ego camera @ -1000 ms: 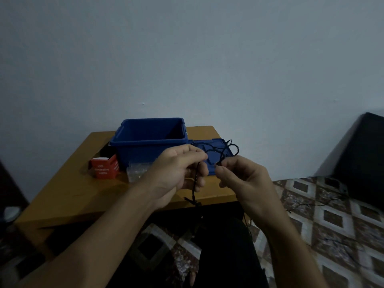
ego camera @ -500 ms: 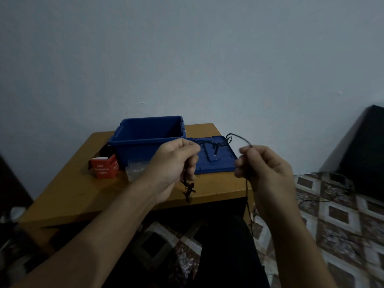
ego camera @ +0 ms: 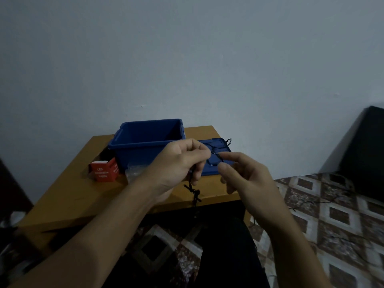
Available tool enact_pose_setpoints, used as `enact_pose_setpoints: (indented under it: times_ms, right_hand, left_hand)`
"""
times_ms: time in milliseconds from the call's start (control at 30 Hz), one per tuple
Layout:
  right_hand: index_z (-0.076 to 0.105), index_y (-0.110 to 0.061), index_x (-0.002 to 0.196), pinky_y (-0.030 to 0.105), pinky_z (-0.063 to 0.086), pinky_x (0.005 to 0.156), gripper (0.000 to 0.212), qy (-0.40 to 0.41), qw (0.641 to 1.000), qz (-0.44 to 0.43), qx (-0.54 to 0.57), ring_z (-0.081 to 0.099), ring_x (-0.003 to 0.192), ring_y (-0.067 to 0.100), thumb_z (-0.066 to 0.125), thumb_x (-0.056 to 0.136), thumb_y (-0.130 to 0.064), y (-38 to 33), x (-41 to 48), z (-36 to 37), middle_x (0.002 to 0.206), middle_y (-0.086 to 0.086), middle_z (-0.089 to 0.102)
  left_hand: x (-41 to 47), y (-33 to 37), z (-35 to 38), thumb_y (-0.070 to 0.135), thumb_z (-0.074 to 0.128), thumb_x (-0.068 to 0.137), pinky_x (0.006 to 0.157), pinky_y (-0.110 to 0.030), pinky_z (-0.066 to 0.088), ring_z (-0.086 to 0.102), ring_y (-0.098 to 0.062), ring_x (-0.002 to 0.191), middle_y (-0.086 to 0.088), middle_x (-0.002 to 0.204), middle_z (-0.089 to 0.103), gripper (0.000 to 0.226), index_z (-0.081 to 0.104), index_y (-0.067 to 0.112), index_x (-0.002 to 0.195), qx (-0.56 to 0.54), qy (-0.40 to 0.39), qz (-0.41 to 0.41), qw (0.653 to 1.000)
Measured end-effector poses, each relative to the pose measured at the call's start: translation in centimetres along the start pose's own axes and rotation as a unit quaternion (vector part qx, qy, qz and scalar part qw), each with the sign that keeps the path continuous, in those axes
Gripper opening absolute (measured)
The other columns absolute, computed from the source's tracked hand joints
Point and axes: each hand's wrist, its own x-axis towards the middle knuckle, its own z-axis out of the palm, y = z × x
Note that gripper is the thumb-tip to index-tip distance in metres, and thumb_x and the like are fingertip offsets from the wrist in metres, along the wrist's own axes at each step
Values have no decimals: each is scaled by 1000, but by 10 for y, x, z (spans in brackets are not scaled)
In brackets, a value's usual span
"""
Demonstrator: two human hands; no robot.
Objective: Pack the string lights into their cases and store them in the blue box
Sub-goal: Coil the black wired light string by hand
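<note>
Beside the blue box point(ego camera: 145, 151), red "LED Lights" case point(ego camera: 102, 172); left fingers point(ego camera: 197, 150) around string lights point(ego camera: 194, 193), right fingers point(ego camera: 230, 157) loose.

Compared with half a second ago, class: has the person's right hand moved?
Yes. The right hand has shifted left: it was clear of the blue lid's right edge, and its fingertips now overlap the lid, nearer the left hand.

The string lights point(ego camera: 195, 194) are partly hidden inside the left hand point(ego camera: 180, 161). The blue lid point(ego camera: 226, 147) is partly covered by the right hand point(ego camera: 245, 175). The clear bag point(ego camera: 134, 173) is blurred. Print on the red case point(ego camera: 104, 171) is barely legible.
</note>
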Motion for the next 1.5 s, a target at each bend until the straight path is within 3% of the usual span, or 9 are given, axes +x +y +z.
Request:
enact_pose_setpoints:
  times_ms: [133, 267, 433, 633, 767, 900, 1033, 1333, 1500]
  right_hand:
    - [72, -18, 88, 26, 42, 56, 20, 25, 999, -45, 7, 50, 60, 11, 60, 97, -31, -4, -1, 6, 65, -4, 58]
    - [75, -17, 87, 26, 40, 55, 21, 94, 993, -64, 42, 48, 58, 12, 60, 99, -26, -6, 0, 2, 61, -4, 55]
    - [72, -11, 91, 22, 42, 53, 24, 140, 986, -56, 76, 48, 58, 14, 56, 101, -25, -7, 0, 6, 63, -2, 56]
    - [74, -15, 93, 31, 46, 61, 23, 163, 981, -20, 99, 54, 68, 16, 55, 101, -26, -5, 2, 2, 75, 3, 63]
    - [74, -18, 90, 28, 48, 68, 18, 146, 988, 25, 38, 59, 74, 13, 59, 99, -22, 0, 4, -1, 88, 13, 71]
    - [71, -13, 97, 15, 50, 59, 14, 73, 995, 50, 43, 62, 67, 10, 60, 99, -20, 1, 4, 1, 75, 3, 71]
    - [74, -15, 92, 20, 46, 56, 18, 11, 1000, 15, 24, 54, 61, 8, 60, 99, -23, 1, 1, 6, 65, -8, 62]
    - [72, -15, 90, 15, 38, 52, 17, 119, 992, -27, 44, 46, 55, 2, 60, 100, -23, 3, 5, 6, 56, -13, 54]
    - [71, -15, 87, 22, 38, 57, 18, 145, 987, -34, 55, 47, 57, 3, 59, 100, -22, 3, 6, 6, 58, -12, 55]
  left_hand:
    - [1, -4, -3, 19, 68, 92, 59, -30, 47, 52, -15, 57, -3, 67, 59, 12, 67, 7, 92, 54, -30, 7, 998]
    - [0, -8, -11, 29, 74, 88, 70, -26, 53, 65, -15, 71, -3, 76, 73, 20, 78, 10, 91, 189, -117, -30, 974]
    - [5, -12, -14, 27, 66, 91, 96, -38, 48, 68, -9, 100, 3, 97, 77, 23, 74, 15, 73, 208, -81, -65, 973]
    - [11, -19, -15, 13, 65, 94, 62, -35, 55, 58, -18, 60, -10, 74, 65, 11, 66, 3, 94, 45, -43, -104, 993]
    - [13, -22, -18, 18, 60, 98, 47, -27, 40, 46, -13, 52, -4, 73, 60, 18, 71, 4, 95, 2, -62, -105, 993]
    - [14, -17, -13, 25, 53, 102, 35, -20, 23, 32, -8, 39, -4, 69, 58, 25, 68, 5, 99, -10, -94, -109, 990]
    - [17, -14, -7, 32, 56, 100, 35, -21, 16, 25, -8, 37, -4, 66, 55, 29, 66, 6, 90, 31, -108, -117, 987]
    - [18, -10, -8, 54, 56, 93, 39, -21, 24, 28, -7, 42, 1, 60, 45, 48, 64, 8, 103, 70, -188, -197, 960]
    - [19, -12, -10, 30, 58, 98, 57, -27, 35, 39, -12, 58, -1, 72, 51, 50, 49, -1, 136, 43, -215, -177, 960]
